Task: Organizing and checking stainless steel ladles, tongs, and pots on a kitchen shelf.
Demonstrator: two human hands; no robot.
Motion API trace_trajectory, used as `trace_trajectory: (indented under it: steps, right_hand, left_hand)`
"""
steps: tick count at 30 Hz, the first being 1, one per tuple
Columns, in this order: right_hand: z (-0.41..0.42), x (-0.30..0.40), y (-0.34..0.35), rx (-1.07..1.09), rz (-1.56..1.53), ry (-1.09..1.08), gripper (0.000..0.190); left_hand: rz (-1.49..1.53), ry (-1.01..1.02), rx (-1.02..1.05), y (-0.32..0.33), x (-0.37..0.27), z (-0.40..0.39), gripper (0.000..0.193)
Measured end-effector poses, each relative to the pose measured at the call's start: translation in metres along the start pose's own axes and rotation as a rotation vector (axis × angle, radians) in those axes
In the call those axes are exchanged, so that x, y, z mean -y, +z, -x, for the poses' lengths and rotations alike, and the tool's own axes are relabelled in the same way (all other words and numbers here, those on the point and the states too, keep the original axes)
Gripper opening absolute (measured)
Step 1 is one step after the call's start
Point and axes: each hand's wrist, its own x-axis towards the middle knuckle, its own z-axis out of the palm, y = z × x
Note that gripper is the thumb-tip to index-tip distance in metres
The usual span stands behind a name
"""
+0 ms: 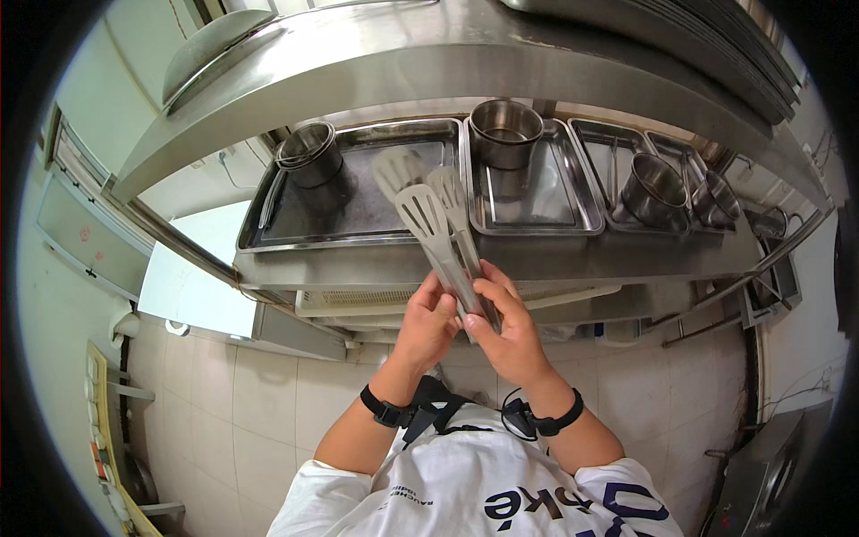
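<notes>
My left hand (427, 322) and my right hand (511, 322) meet in front of me around the handles of metal tongs (439, 245) with slotted ends. The tongs point away from me, over the front edge of the steel shelf. Their slotted ends hang above the large steel tray (382, 201) at the left. In that tray stand nested steel pots (312, 158), with thin metal utensils (271, 200) beside them. A middle tray (588, 201) holds a steel pot (507, 134). Farther right, a tilted steel pot (652, 191) and a smaller one (715, 200) rest in narrower trays.
An upper steel shelf (416, 67) crosses above the trays, carrying a mesh strainer (208, 50) and stacked dark trays (684, 54). Below is a pale perforated plastic tray (362, 302). A white-topped cabinet (201, 275) stands left; a dark appliance (765, 476) stands lower right.
</notes>
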Motion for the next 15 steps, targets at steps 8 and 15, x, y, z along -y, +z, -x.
trace_trajectory:
  steps: [8, 15]
  right_hand:
    - [0.006, 0.008, 0.002, -0.01, 0.235, -0.093, 0.042]
    - [0.01, 0.008, -0.005, 0.01, 0.266, -0.12, 0.044]
  left_hand:
    - [0.026, 0.022, 0.049, 0.0, 0.003, 0.003, 0.072]
    - [-0.388, -0.116, 0.152, -0.013, -0.018, 0.008, 0.074]
